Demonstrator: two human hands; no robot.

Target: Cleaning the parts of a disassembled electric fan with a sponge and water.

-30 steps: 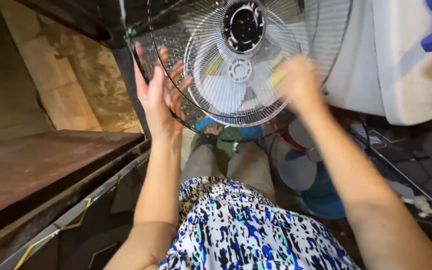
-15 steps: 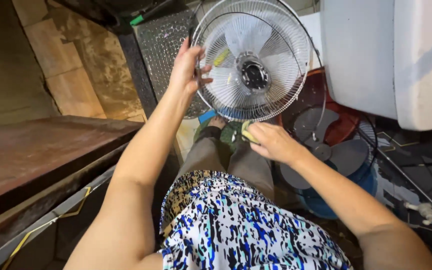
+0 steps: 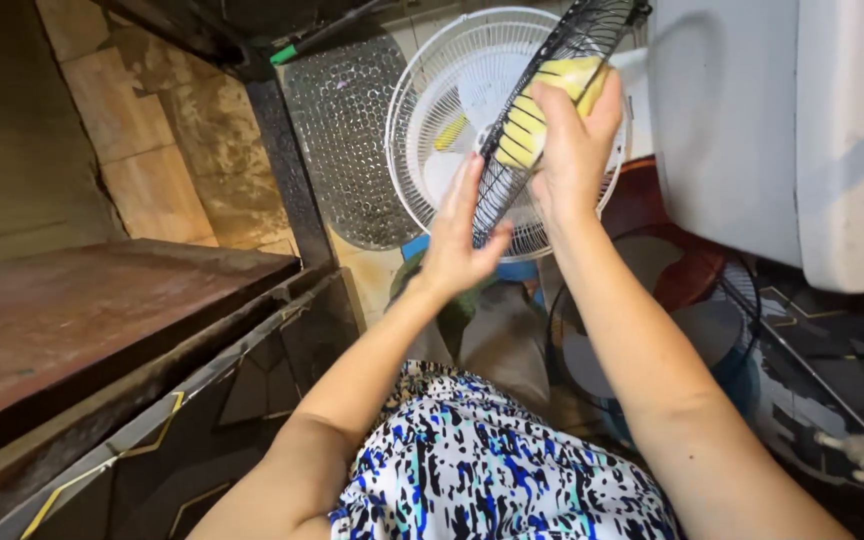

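A dark wire fan grille (image 3: 552, 90) stands tilted, almost edge-on to me, in front of my knees. My left hand (image 3: 457, 235) grips its lower rim between thumb and straight fingers. My right hand (image 3: 572, 150) is higher up, closed on a yellow sponge (image 3: 542, 105) that presses against the grille's wires. Behind them a white fan grille (image 3: 427, 110) leans against the wall. My lap, in a blue, black and white patterned cloth (image 3: 492, 470), fills the bottom of the view.
A perforated metal sheet (image 3: 347, 140) leans on the tiled wall at the back. A big white appliance (image 3: 742, 130) stands at the right. Grey fan blades (image 3: 597, 350) lie in basins below it. A rusty brown ledge (image 3: 82, 320) runs along the left.
The dark grille has turned from facing me to nearly edge-on. My left hand dropped from its upper-left rim to the lower rim. My right hand rose with the sponge from below onto the wires.
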